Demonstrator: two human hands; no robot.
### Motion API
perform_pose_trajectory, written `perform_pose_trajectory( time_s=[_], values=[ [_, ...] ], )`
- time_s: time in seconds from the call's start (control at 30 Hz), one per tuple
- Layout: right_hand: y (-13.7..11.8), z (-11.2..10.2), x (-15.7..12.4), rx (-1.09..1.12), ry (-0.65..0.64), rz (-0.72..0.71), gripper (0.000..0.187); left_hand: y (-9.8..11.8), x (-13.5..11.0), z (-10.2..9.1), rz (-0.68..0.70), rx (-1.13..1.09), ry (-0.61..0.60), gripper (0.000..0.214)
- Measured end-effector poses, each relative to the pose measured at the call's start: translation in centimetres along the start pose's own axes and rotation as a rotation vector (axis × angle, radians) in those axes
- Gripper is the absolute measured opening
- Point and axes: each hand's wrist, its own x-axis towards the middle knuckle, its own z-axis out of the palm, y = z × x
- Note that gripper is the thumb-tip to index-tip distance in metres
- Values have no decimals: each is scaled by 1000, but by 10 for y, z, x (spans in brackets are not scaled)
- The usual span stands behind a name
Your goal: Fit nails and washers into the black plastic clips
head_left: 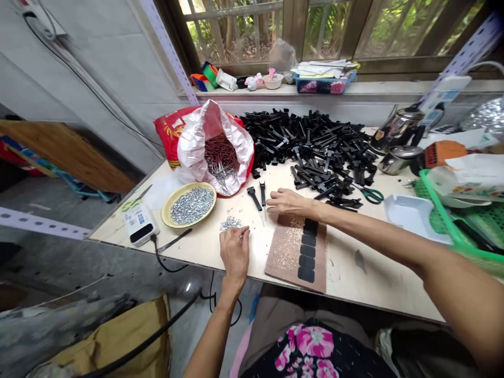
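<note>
My left hand (235, 252) rests on the white table (378, 278) with its fingertips pinched at a small heap of tiny silver bits (231, 223). My right hand (289, 202) reaches across, fingers stretched flat beside two black clips with metal pins (259, 198). A brown glittery board (297, 252) with a row of black pads lies under my right forearm. A big pile of black plastic clips (315, 144) covers the back of the table. A yellow dish (189, 205) holds more silver bits.
An open plastic bag of metal pins (220, 149) stands behind the dish. Green-handled scissors (370, 195), a white tray (411, 215), a green basket (452, 220) and metal pots (397, 142) crowd the right. A white device with a cable (138, 224) sits at the left edge.
</note>
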Motion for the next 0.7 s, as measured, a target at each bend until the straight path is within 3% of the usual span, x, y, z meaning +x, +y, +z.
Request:
perform_pose_trajectory(
  time_s=[0.1,0.23,0.47,0.7],
  values=[
    [11,14,15,-22,-24,-105,10,-13,6,1,100,144,-68,22],
    [18,18,21,-18,-17,-166,10,-14,20,11,162,247,-101,25],
    [32,30,28,-65,29,-143,12,-14,38,22,239,299,-231,19],
    [31,38,35,-122,91,-155,17,-16,37,24,225,299,-231,18]
  ],
)
